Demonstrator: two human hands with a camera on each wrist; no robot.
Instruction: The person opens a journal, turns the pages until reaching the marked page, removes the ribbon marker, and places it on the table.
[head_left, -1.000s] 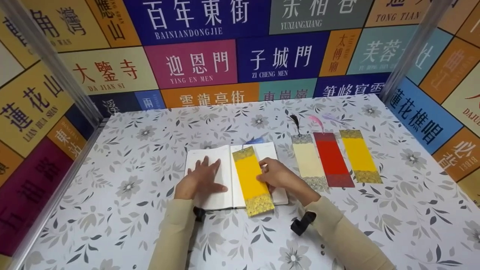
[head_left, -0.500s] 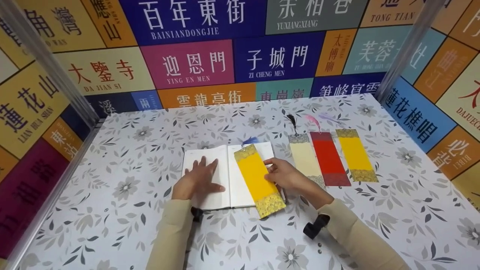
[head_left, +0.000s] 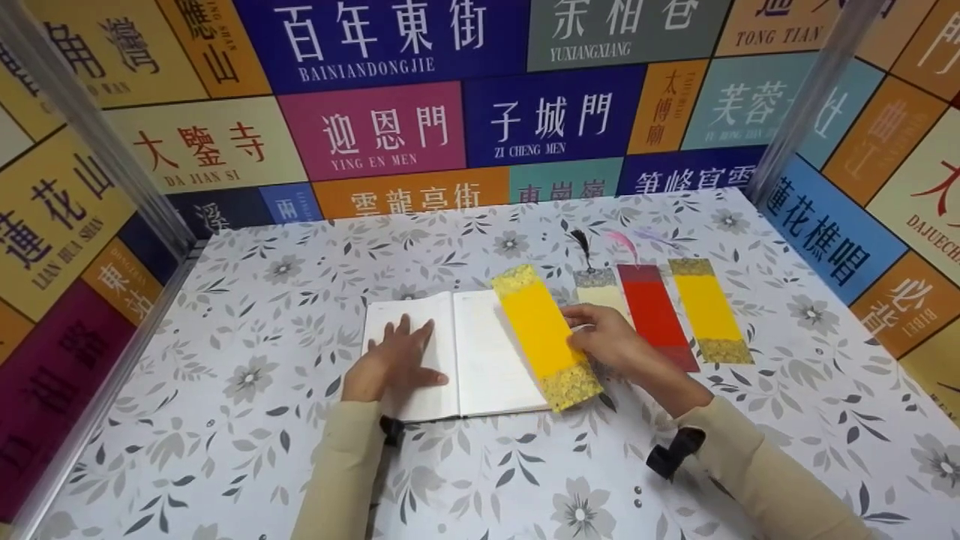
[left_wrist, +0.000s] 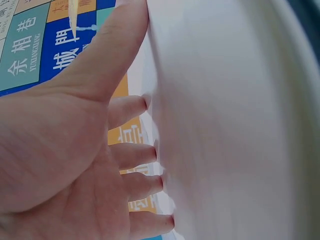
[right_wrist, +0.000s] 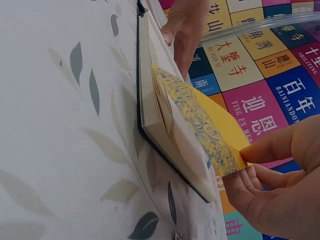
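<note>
A yellow bookmark with patterned gold ends tilts above the right page of an open notebook. My right hand pinches its right edge between thumb and fingers, as the right wrist view also shows for the bookmark. On the left page my left hand rests with spread, straight fingers; in the left wrist view the fingertips touch the paper. The notebook has a dark cover and a thick block of pages.
To the right lie a cream bookmark with a black tassel, partly hidden by my right hand, a red bookmark with a pink tassel, and another yellow bookmark. A floral cloth covers the table. Printed panels stand behind it.
My right hand has lifted the yellow bookmark and carried it rightward over the right page. Its blue tassel no longer shows. My left hand has stayed on the left page.
</note>
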